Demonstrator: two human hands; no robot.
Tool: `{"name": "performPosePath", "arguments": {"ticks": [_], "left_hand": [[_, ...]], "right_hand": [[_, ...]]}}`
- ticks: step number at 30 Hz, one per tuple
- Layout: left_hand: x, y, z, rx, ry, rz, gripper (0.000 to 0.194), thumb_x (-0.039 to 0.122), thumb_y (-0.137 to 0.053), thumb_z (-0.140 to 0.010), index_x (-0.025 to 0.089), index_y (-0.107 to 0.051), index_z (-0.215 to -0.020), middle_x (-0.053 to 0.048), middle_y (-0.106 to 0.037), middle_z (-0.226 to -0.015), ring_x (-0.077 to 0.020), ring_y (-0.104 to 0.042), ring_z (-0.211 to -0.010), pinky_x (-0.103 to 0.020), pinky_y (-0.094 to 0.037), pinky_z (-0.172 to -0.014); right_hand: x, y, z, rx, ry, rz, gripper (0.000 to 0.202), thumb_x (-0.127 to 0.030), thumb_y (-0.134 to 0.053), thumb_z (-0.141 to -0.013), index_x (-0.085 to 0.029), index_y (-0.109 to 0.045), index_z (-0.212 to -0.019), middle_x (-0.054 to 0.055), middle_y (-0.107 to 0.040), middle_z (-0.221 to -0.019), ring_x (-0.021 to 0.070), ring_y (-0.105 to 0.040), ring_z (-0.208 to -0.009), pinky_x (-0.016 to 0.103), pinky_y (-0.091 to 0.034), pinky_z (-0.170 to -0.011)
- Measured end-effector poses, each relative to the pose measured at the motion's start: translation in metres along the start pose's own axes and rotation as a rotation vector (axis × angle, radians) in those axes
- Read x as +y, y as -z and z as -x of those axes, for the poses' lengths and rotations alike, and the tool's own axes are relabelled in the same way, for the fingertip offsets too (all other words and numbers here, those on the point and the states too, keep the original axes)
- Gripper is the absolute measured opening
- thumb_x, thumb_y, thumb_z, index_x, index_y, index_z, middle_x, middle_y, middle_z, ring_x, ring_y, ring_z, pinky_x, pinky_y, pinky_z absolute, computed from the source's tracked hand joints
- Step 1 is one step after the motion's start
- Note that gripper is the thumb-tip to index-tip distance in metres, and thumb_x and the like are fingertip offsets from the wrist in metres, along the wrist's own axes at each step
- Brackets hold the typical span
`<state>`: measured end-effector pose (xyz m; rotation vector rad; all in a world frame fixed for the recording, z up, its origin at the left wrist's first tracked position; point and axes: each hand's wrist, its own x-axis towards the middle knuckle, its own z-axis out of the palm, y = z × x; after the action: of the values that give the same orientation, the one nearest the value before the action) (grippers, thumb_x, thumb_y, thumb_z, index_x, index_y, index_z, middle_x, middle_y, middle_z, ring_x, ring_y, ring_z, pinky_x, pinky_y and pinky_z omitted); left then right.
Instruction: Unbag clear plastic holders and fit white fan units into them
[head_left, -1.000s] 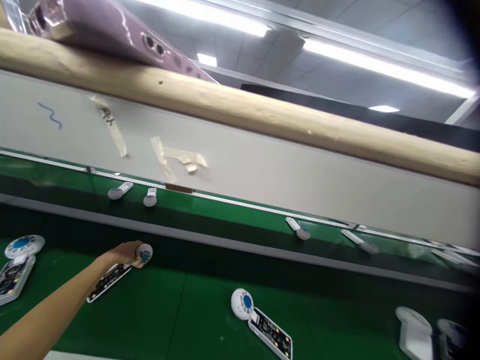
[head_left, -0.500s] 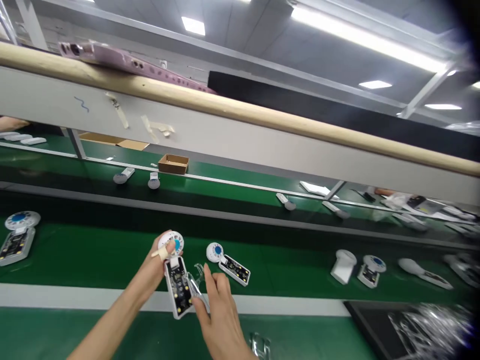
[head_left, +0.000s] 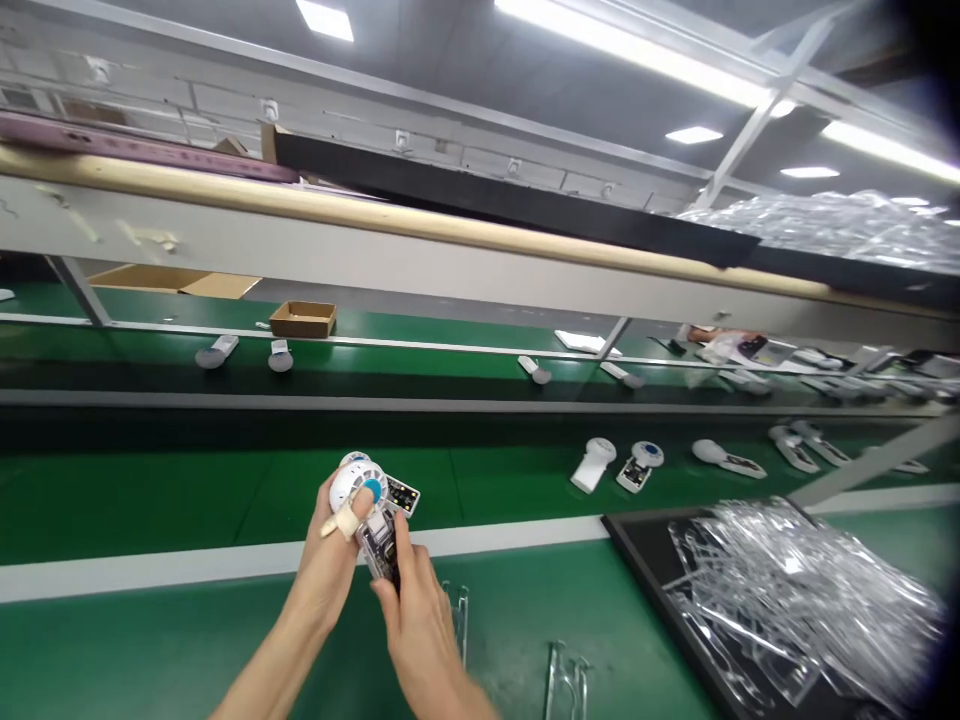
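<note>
My left hand is closed around a small white handheld fan, its thumb, wrapped in a beige band, lying on the blue centre of the round head. The fan's handle is open and shows a dark circuit board. A clear plastic frame lies over this handle; whether it is seated I cannot tell. My right hand pinches the frame and the handle's lower right edge between thumb and fingers. Just behind, a second open fan rests on the green belt, partly covered by the held one.
At the right, a black tray holds a heap of clear plastic frames. Loose clear frames lie on the green bench. More white fans stand along the belt. A shelf with a wooden rail crosses ahead.
The view has swung right, bringing more of the tray in. The clear frame, earlier held beside the handle, now lies over it. The held fan now overlaps the fan behind.
</note>
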<state>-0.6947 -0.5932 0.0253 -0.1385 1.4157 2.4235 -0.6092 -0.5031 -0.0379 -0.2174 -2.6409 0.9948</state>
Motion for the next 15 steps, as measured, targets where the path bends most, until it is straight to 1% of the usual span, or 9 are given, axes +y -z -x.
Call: {"name": "performPosePath", "arguments": {"ticks": [2,4,6,8,9,10,11,13,15], "left_hand": [[-0.008,0.0,0.005,-0.067,0.03,-0.008,0.064,0.044,-0.075,-0.065,0.022,-0.054,-0.121,-0.008,-0.064,-0.11,-0.0239,-0.06,-0.1,-0.031,-0.047,-0.08],[-0.018,0.004,0.01,-0.113,0.145,-0.06,0.06,0.045,-0.076,-0.063,0.017,-0.06,-0.114,-0.01,-0.066,-0.107,-0.0266,-0.059,-0.102,-0.034,-0.047,-0.084],[-0.026,0.007,0.015,-0.076,0.234,-0.13,0.056,0.047,-0.076,-0.062,0.014,-0.064,-0.106,-0.012,-0.068,-0.102,-0.0283,-0.06,-0.101,-0.035,-0.048,-0.082],[-0.031,0.008,0.023,0.011,0.214,-0.173,0.055,0.048,-0.076,-0.061,0.014,-0.065,-0.102,-0.012,-0.068,-0.101,-0.029,-0.059,-0.101,-0.034,-0.049,-0.079],[-0.033,0.007,0.027,0.054,0.172,-0.185,0.056,0.048,-0.077,-0.059,0.014,-0.065,-0.102,-0.011,-0.068,-0.101,-0.0288,-0.059,-0.102,-0.034,-0.049,-0.077],[-0.034,0.007,0.03,0.092,0.129,-0.194,0.057,0.047,-0.078,-0.058,0.016,-0.064,-0.103,-0.01,-0.068,-0.102,-0.0285,-0.059,-0.102,-0.033,-0.048,-0.077],[-0.035,0.006,0.034,0.127,0.095,-0.198,0.058,0.047,-0.079,-0.056,0.016,-0.064,-0.103,-0.009,-0.067,-0.103,-0.0281,-0.059,-0.102,-0.033,-0.048,-0.078],[-0.036,0.008,0.039,0.198,0.051,-0.198,0.059,0.047,-0.08,-0.052,0.017,-0.065,-0.1,-0.008,-0.066,-0.104,-0.0277,-0.059,-0.101,-0.032,-0.048,-0.078],[-0.036,0.013,0.041,0.26,0.026,-0.191,0.058,0.047,-0.081,-0.049,0.017,-0.065,-0.096,-0.007,-0.066,-0.103,-0.0276,-0.059,-0.099,-0.033,-0.049,-0.076]], "right_hand": [[0.001,0.014,0.004,-0.015,0.016,-0.015,0.069,-0.02,-0.04,-0.09,-0.039,-0.005,-0.146,0.006,-0.054,-0.105,0.0225,-0.059,-0.088,0.037,-0.053,-0.072],[0.001,0.026,0.006,-0.022,0.042,-0.003,0.068,-0.019,-0.046,-0.087,-0.04,-0.017,-0.145,0.006,-0.054,-0.108,0.0248,-0.056,-0.097,0.041,-0.05,-0.08],[-0.001,0.031,0.005,-0.046,0.034,-0.036,0.062,-0.021,-0.05,-0.085,-0.039,-0.03,-0.141,0.006,-0.055,-0.11,0.0257,-0.054,-0.101,0.042,-0.047,-0.084],[-0.001,0.029,0.0,-0.005,-0.081,-0.16,0.047,-0.028,-0.046,-0.088,-0.034,-0.043,-0.134,0.006,-0.058,-0.108,0.0233,-0.056,-0.099,0.038,-0.047,-0.084],[0.0,0.025,-0.004,0.044,-0.177,-0.238,0.038,-0.031,-0.041,-0.09,-0.028,-0.051,-0.127,0.006,-0.061,-0.102,0.0215,-0.059,-0.094,0.034,-0.048,-0.08],[0.001,0.02,-0.008,0.101,-0.279,-0.304,0.035,-0.034,-0.034,-0.092,-0.022,-0.06,-0.114,0.006,-0.064,-0.094,0.0201,-0.061,-0.087,0.032,-0.048,-0.076],[0.002,0.015,-0.013,0.154,-0.369,-0.349,0.04,-0.035,-0.029,-0.093,-0.019,-0.065,-0.098,0.006,-0.065,-0.084,0.0191,-0.062,-0.078,0.03,-0.047,-0.071],[0.004,0.002,-0.019,0.208,-0.468,-0.377,0.05,-0.035,-0.022,-0.093,-0.018,-0.061,-0.067,0.006,-0.064,-0.064,0.0182,-0.06,-0.063,0.028,-0.045,-0.062],[0.004,-0.009,-0.021,0.223,-0.465,-0.364,0.052,-0.035,-0.021,-0.093,-0.02,-0.054,-0.055,0.005,-0.061,-0.056,0.0178,-0.058,-0.056,0.028,-0.042,-0.059]]}}
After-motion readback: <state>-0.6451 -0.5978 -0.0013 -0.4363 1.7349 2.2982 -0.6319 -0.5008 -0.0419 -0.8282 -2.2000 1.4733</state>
